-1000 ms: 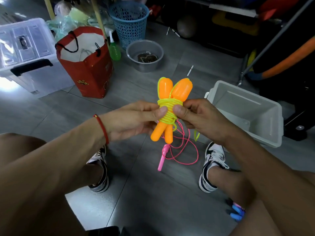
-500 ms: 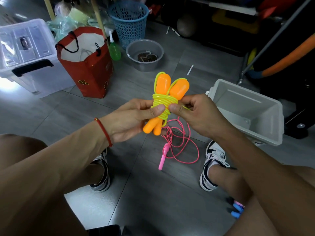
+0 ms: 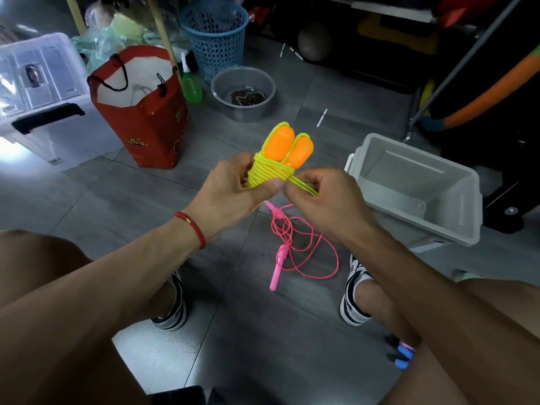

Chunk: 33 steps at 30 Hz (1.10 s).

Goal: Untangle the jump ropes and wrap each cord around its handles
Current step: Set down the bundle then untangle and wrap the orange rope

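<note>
Gripping orange handles (image 3: 287,147) left hand (image 3: 230,194), right hand (image 3: 321,197) pinching yellow cord (image 3: 271,171), bin (image 3: 467,206) near.

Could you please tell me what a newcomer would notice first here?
At centre, the pair of orange plastic handles bound with neon-yellow cord, gripped by the left hand while the right hand pinches the cord's end. Below, a loose pink jump rope lies on the grey tiled floor.

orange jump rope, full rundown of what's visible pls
The orange jump rope has two glossy orange plastic handles side by side, tilted up and away, bound by many turns of yellow-green cord. The left hand grips the bundle, hiding the handles' lower ends. The right hand pinches the loose cord end beside the coil. It is held in the air above the floor.
</note>
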{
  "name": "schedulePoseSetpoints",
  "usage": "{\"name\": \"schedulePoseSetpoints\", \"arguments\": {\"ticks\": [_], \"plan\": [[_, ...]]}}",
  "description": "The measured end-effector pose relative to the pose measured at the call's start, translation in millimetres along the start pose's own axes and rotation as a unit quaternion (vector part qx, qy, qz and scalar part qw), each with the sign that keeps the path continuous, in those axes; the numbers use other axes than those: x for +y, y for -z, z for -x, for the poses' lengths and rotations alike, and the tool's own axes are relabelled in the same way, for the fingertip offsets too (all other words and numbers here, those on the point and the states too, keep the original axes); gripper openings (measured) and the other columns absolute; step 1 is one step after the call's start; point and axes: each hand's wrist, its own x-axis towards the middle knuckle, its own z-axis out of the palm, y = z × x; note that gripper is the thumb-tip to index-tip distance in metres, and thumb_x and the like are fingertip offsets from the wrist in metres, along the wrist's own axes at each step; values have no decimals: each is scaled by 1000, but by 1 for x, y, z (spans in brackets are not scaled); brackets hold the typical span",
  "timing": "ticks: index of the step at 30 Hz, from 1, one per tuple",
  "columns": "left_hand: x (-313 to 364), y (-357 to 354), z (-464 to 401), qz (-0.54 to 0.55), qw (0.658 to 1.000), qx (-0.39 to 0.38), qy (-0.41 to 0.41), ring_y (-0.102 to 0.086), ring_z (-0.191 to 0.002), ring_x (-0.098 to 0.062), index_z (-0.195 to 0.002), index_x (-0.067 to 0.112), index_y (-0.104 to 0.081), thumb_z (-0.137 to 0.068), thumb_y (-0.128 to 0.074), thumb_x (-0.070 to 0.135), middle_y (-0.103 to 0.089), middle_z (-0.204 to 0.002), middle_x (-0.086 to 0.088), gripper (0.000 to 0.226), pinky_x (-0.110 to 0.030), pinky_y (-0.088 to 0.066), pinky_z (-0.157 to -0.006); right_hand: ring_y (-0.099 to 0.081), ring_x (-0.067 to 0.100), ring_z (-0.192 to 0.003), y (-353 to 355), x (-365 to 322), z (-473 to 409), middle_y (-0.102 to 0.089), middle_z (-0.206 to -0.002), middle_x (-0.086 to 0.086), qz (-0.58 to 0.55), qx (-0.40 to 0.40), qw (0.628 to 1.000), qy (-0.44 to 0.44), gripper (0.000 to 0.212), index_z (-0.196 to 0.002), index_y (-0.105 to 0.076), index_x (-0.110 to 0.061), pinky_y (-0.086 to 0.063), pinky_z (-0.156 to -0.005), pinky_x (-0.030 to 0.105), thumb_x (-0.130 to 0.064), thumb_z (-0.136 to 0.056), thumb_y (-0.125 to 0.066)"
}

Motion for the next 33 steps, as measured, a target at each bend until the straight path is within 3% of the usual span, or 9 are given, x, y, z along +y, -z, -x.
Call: {"name": "schedulePoseSetpoints", "arguments": {"ticks": [5, 10, 13, 16, 18, 20, 24, 28, 33], "plan": [[1, -11, 3, -127, 985, 90, -78, -65, -67, -15, -90, 22, -71, -76, -77, 43, -68, -72, -1, 26, -43, -52, -63, -34, 9, -47, -6, -7, 5, -37, -50, -1, -68, 4, 996, -51, 63, -70, -62, -1, -29, -50, 31, -63, -83, -64], [4, -26, 13, -207, 956, 143, -151, -64, -83, -19, -113, 23, -70, -77, -73, 40, -70, -92, 1, 40, -36, -51, -70, -56, 15, -54, -10, -8, 2, -65, -59, 5, -114, 38, 989, -83, 58, -75, -72, -10, -45, -56, 34, -67, -77, -69], [7, -19, 12, -196, 960, 89, -180, -59, -79, -13, -119, 24, -67, -83, -73, 33, -66, -90, 2, 38, -32, -49, -72, -50, 12, -54, -7, -1, -6, -60, -58, 0, -119, 33, 990, -63, 50, -77, -71, -14, -42, -57, 34, -63, -80, -69], [6, -2, 8, -36, 990, -34, -135, -58, -76, -8, -125, 26, -68, -93, -63, 26, -68, -85, -4, 32, -32, -49, -72, -39, 10, -55, -2, 9, -11, -47, -56, 3, -104, 6, 994, -27, 54, -81, -72, -15, -36, -57, 33, -67, -78, -64], [3, 7, 7, 96, 990, -60, -83, -58, -69, -14, -119, 13, -71, -95, -61, 24, -69, -79, -8, 28, -39, -49, -67, -46, 14, -59, -1, 11, -11, -56, -60, 6, -113, -23, 993, -10, 57, -87, -75, -18, -44, -60, 37, -72, -76, -62], [2, 12, 6, 188, 980, -70, -8, -62, -67, -18, -109, 6, -67, -90, -65, 24, -71, -83, -9, 27, -36, -51, -65, -63, 28, -73, 2, 10, -11, -71, -82, 14, -148, -64, 987, 6, 60, -95, -76, -22, -54, -76, 50, -76, -75, -61], [-5, 21, 6, 229, 934, -263, 80, -61, -112, -38, -130, 0, -57, -88, -67, 31, -63, -123, -28, 53, -50, -47, -94, -70, 30, -96, 14, 7, -5, -74, -102, 14, -200, -155, 965, 67, 28, -102, -74, -28, -50, -91, 55, -50, -86, -69], [-6, 29, 9, 269, 891, -357, 77, -60, -87, -14, -119, 2, -61, -88, -67, 31, -68, -97, -4, 44, -23, -50, -77, -67, 37, -103, 13, 5, 0, -76, -104, 7, -206, -180, 958, 89, 27, -102, -74, -38, -51, -91, 55, -54, -80, -72], [2, 26, 10, 304, 895, -317, 82, -63, -69, -15, -98, 2, -66, -93, -43, 8, -69, -77, -6, 25, -21, -49, -68, -72, 12, -87, 8, 4, -1, -77, -91, -7, -152, -108, 980, 65, 38, -96, -77, -35, -55, -83, 42, -63, -70, -75]]}}
